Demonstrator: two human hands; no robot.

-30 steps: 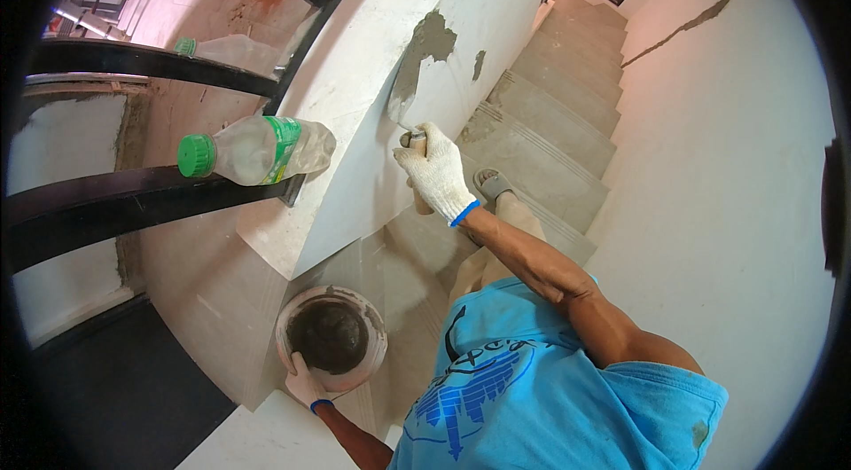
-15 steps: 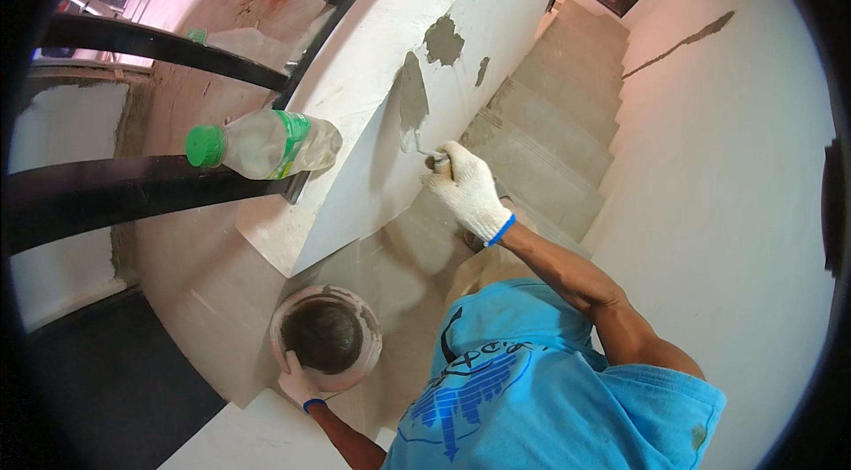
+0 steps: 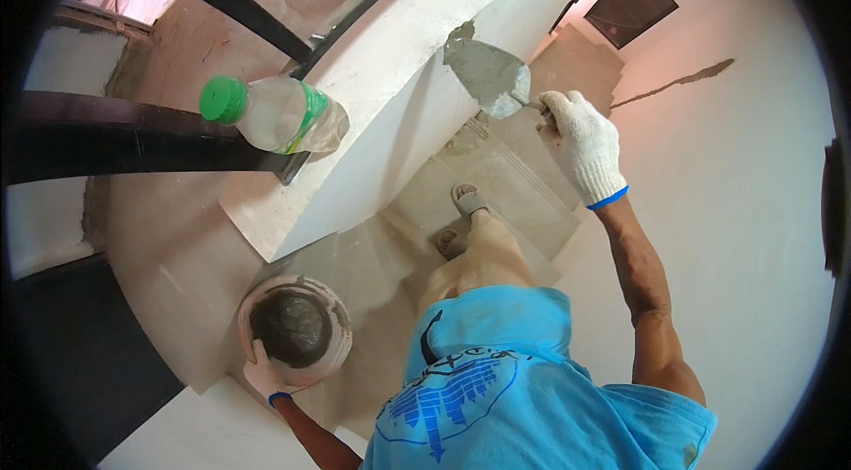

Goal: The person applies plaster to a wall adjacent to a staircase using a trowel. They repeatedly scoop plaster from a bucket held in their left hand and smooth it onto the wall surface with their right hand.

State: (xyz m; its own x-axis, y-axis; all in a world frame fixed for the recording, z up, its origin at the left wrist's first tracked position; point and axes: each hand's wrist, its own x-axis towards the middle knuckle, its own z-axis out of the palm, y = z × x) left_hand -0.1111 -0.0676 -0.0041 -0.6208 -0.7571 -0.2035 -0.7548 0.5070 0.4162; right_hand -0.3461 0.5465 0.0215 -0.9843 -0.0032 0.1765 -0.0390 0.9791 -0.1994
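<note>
My right hand (image 3: 581, 146), in a white knit glove, is closed on the handle of a trowel (image 3: 492, 75) with grey mortar on its blade. The blade is raised in front of the white side wall (image 3: 403, 146), over a grey patch near its top edge. My left hand (image 3: 264, 368), also gloved, grips the near-left rim of a round bucket (image 3: 337, 341) of wet grey mortar at the lower left. A clear plastic bottle (image 3: 275, 115) with a green cap lies on its side on the black railing (image 3: 142, 137) at the wall's edge.
Tiled stairs (image 3: 487, 186) descend away from me beneath my sandalled feet (image 3: 470, 199). A white wall (image 3: 727, 248) with a long grey filled streak (image 3: 683, 80) rises on the right. A dark framed panel (image 3: 629, 4) is at the far end. A dark surface (image 3: 89, 355) lies at the lower left.
My right hand and trowel have risen and moved rightward, with the blade now turned broadside to the camera. The left hand stays at the bucket, which appears lower and further left as the view shifts.
</note>
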